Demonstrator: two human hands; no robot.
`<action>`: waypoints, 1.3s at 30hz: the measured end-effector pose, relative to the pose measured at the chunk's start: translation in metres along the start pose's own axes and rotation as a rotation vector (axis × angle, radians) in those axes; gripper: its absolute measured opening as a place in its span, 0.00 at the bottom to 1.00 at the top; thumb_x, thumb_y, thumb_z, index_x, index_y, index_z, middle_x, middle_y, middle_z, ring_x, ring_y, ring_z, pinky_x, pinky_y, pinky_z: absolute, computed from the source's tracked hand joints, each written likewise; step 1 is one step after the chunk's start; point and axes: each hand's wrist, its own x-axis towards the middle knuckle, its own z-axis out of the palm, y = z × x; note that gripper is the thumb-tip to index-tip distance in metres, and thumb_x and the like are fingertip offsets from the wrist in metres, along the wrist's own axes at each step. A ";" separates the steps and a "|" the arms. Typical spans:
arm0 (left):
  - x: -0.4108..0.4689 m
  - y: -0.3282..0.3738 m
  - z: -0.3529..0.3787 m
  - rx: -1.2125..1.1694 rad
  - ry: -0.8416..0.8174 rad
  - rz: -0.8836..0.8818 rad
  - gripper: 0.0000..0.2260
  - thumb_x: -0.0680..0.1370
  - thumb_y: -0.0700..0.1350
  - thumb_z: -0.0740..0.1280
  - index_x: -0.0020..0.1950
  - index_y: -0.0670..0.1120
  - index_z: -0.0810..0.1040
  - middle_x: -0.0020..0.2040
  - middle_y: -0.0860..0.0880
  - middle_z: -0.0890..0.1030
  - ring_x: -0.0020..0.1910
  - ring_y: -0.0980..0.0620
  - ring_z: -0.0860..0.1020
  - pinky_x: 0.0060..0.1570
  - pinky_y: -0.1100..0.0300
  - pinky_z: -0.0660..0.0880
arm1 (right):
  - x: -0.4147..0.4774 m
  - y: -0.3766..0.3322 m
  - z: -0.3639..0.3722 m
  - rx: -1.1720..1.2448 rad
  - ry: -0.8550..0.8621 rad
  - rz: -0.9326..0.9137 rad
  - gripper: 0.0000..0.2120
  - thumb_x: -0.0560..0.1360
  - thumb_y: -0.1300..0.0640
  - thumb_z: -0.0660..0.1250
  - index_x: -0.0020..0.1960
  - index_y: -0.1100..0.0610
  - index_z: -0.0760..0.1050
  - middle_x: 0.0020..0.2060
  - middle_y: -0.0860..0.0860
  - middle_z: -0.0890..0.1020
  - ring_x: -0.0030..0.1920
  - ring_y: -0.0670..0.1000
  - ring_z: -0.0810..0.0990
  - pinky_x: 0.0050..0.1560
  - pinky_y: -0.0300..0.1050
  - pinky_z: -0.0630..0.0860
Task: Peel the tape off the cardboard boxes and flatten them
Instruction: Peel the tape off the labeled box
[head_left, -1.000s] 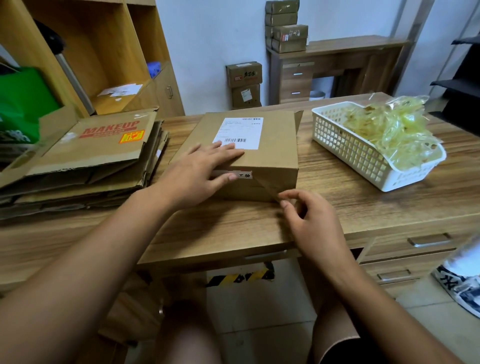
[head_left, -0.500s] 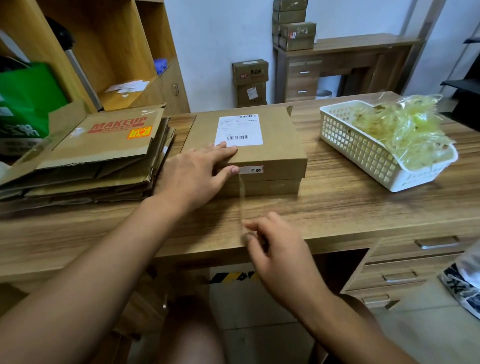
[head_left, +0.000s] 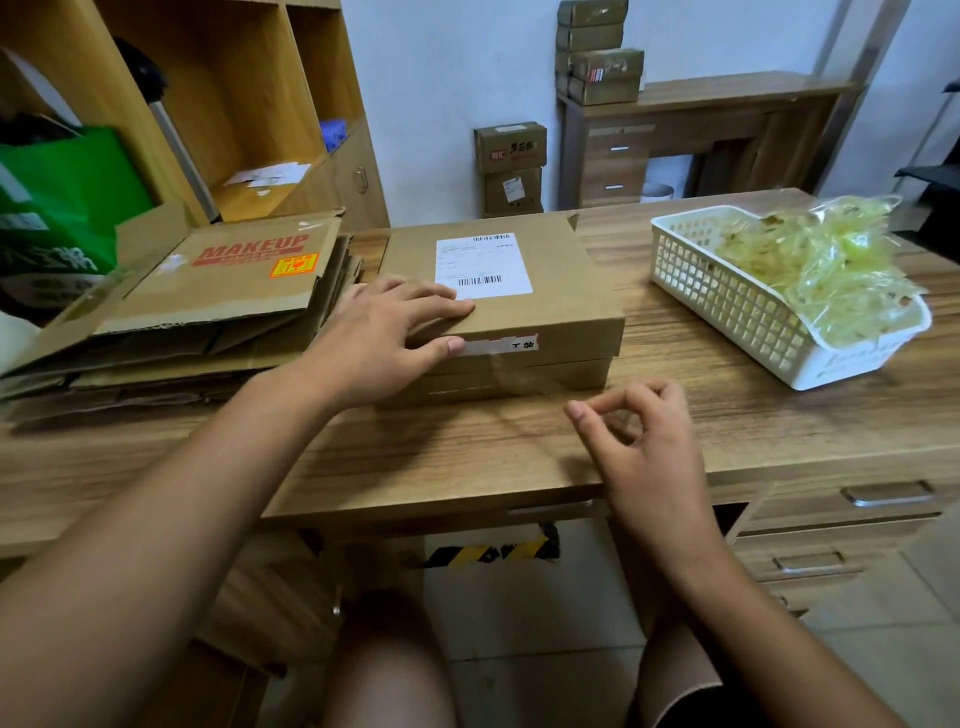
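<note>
barely visible tape (head_left: 524, 387) at box (head_left: 519, 322)

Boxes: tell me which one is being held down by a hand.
The box with the white shipping label, mid-desk. The left hand lies flat on its near left corner; the flattened pile and far boxes are untouched.

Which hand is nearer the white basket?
Right. The right hand hovers over the desk's front edge, in front of the basket and to its left. The left hand lies on the box, farther left.
</note>
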 end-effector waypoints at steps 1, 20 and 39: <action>-0.001 -0.001 0.000 -0.042 -0.011 0.008 0.20 0.81 0.61 0.61 0.74 0.65 0.68 0.74 0.61 0.68 0.75 0.55 0.60 0.70 0.50 0.55 | 0.004 0.003 -0.002 0.016 0.015 0.014 0.08 0.76 0.54 0.74 0.41 0.47 0.77 0.54 0.47 0.75 0.53 0.30 0.75 0.49 0.19 0.68; -0.005 0.050 0.020 -0.201 0.186 -0.239 0.19 0.80 0.57 0.65 0.71 0.57 0.74 0.73 0.55 0.73 0.74 0.51 0.66 0.74 0.44 0.57 | -0.049 -0.033 0.036 0.178 -0.346 -0.287 0.03 0.79 0.55 0.67 0.50 0.52 0.78 0.51 0.44 0.84 0.55 0.42 0.83 0.52 0.43 0.81; -0.008 0.013 -0.025 -0.194 -0.415 0.014 0.29 0.82 0.53 0.64 0.78 0.68 0.54 0.79 0.68 0.51 0.77 0.66 0.50 0.72 0.64 0.47 | 0.016 -0.001 0.005 -0.197 -0.161 -0.079 0.11 0.75 0.56 0.75 0.44 0.48 0.72 0.33 0.47 0.77 0.35 0.45 0.75 0.33 0.37 0.72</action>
